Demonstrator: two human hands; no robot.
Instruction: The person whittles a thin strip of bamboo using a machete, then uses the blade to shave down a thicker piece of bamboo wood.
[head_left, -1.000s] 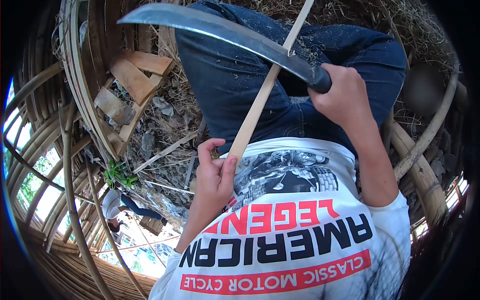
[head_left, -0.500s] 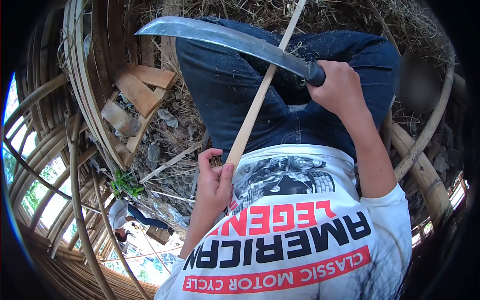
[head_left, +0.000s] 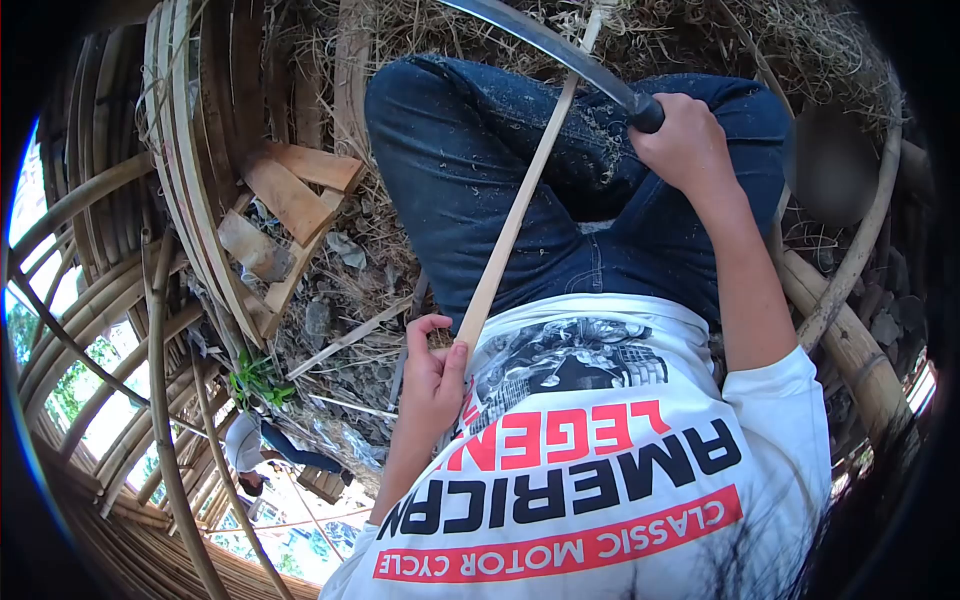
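Your left hand (head_left: 432, 385) is clamped on the near end of the pale strip (head_left: 512, 218), which slants away over your jeans (head_left: 455, 165); your right hand (head_left: 685, 145) is closed round the dark handle of the curved knife (head_left: 562, 48), its blade crossing the strip near the far end

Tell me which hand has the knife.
The right hand: its fingers wrap the black handle of the knife. The left hand instead pinches the near end of the pale strip.
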